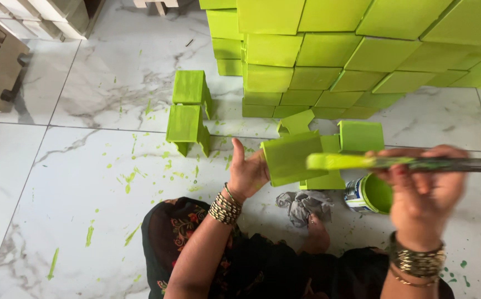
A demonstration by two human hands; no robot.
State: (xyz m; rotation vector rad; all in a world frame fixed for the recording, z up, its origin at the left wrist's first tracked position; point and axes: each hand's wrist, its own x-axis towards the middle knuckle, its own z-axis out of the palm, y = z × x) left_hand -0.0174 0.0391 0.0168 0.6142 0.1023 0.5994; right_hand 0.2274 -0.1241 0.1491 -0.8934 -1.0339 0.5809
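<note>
Lime-green paint covers the small square wooden block point(290, 159) that the left hand point(246, 173) grips by its edge at frame centre, fingers clamped on it. The right hand point(422, 191), lower right, is closed around a paint-loaded flat brush point(362, 161) held above the open green paint can point(369, 195). A large stack of painted blocks point(351, 50) fills the upper right; bare pale wooden pieces point(35, 16) in the upper left appear unpainted.

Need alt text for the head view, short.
Left hand steadies a green block on a marble floor while the right hand holds a paint-loaded brush over it. Paint can, rag and stacked blocks nearby.
</note>
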